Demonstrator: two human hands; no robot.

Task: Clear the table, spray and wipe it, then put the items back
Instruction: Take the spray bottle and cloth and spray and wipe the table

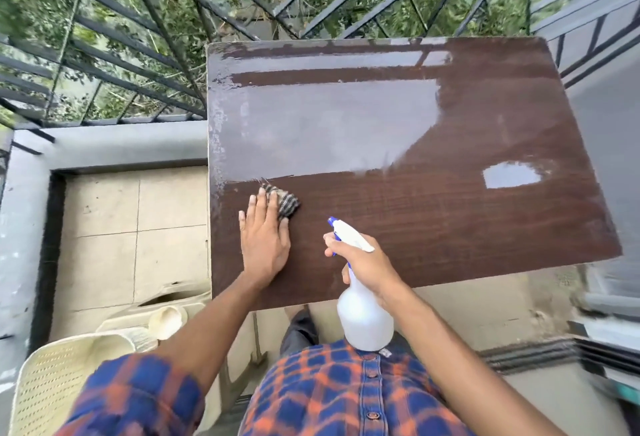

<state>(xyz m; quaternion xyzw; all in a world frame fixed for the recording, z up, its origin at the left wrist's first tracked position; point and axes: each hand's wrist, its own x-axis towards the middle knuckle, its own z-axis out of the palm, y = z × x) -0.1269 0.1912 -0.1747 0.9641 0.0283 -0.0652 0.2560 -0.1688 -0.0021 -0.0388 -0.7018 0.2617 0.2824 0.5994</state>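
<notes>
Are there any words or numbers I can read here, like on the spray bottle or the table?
No words or numbers can be read here.
spray bottle: plain white, no label showing on this side.
table: bare brown wood with wet streaks, no writing.
cloth: only a checked pattern.
tag on the shirt: too small and blurred to read.

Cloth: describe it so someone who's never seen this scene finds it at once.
Start at the dark brown table by the balcony railing, then its near left part. There the left hand lies flat on a small bunched cloth that pokes out ahead of it. Its dark-and-pale stripes set it apart from the plain white spray bottle.
</notes>
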